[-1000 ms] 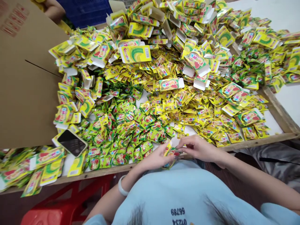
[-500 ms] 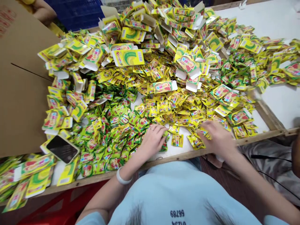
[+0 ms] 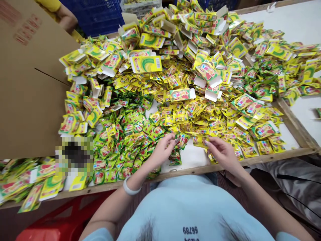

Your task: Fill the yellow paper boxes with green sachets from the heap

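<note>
Green glossy squarish pkt (image 3: 183, 141) sits pinched in L hand (image 3: 164, 149); R hand (image 3: 223, 154), blurred moments ago, now pinches yellow glossy squarish pkt (image 3: 199, 141), so both're loaded.

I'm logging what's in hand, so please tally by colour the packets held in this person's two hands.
Green packet, in the left hand: 1
Yellow packet, in the right hand: 1
Total: 2

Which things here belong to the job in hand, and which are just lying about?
Job: green packet in left grip, yellow packet in right grip, loose green packets, loose yellow packets, probably small boxes.

Apparently just lying about: red stool, blue crate, white basket.
</note>
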`<action>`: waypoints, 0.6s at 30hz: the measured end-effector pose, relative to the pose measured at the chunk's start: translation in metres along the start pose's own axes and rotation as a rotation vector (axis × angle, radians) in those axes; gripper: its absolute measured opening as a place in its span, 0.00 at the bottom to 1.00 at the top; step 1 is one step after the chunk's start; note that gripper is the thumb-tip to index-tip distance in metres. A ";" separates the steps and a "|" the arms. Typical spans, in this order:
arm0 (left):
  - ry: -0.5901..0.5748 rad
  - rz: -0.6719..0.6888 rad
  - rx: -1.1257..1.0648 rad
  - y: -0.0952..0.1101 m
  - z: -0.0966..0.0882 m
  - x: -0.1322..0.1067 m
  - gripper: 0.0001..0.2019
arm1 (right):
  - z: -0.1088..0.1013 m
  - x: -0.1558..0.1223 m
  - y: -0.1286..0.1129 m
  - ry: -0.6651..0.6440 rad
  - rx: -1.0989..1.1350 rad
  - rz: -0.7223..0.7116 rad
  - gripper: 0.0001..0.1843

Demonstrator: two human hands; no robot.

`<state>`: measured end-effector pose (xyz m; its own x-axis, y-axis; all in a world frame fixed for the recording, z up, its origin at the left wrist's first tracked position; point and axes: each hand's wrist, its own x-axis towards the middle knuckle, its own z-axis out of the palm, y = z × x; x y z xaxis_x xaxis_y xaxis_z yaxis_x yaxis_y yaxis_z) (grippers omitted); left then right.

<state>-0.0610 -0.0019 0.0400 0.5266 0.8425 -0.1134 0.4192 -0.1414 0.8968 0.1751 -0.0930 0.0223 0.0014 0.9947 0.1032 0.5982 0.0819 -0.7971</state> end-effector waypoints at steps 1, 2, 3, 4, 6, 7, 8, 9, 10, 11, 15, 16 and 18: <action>-0.016 -0.035 -0.143 0.006 -0.002 0.000 0.14 | 0.000 0.003 0.001 0.035 0.246 0.107 0.08; -0.031 -0.061 -0.274 0.012 -0.003 0.000 0.17 | 0.001 0.006 0.000 0.065 0.473 0.202 0.09; -0.030 -0.083 -0.387 0.018 -0.002 0.000 0.19 | 0.003 0.009 -0.002 0.096 0.648 0.264 0.12; -0.010 -0.105 -0.474 0.022 -0.001 0.000 0.21 | 0.006 0.012 -0.005 0.138 0.778 0.294 0.14; 0.077 -0.155 -0.580 0.029 0.004 -0.001 0.23 | 0.014 0.018 -0.014 0.238 0.934 0.290 0.16; 0.132 -0.178 -0.611 0.032 0.008 -0.002 0.23 | 0.019 0.020 -0.019 0.276 0.982 0.277 0.16; 0.187 -0.193 -0.631 0.033 0.012 -0.003 0.23 | 0.024 0.020 -0.023 0.297 1.012 0.264 0.14; 0.241 -0.197 -0.643 0.034 0.017 -0.003 0.24 | 0.029 0.020 -0.026 0.312 1.013 0.248 0.12; 0.291 -0.190 -0.652 0.034 0.022 -0.004 0.24 | 0.034 0.019 -0.029 0.344 0.969 0.229 0.09; 0.331 -0.178 -0.665 0.033 0.028 -0.005 0.25 | 0.039 0.018 -0.030 0.394 0.868 0.193 0.06; 0.357 -0.164 -0.737 0.029 0.045 -0.010 0.27 | 0.050 0.013 -0.025 0.494 0.137 -0.176 0.04; 0.345 -0.170 -0.764 0.029 0.047 -0.011 0.27 | 0.050 0.013 -0.023 0.435 0.007 -0.265 0.05; 0.311 -0.183 -0.811 0.027 0.047 -0.013 0.27 | 0.048 0.013 -0.021 0.275 -0.161 -0.384 0.08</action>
<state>-0.0215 -0.0408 0.0459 0.2287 0.9355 -0.2695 -0.2375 0.3221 0.9164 0.1245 -0.0793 0.0119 -0.0447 0.8395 0.5415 0.7130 0.4065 -0.5713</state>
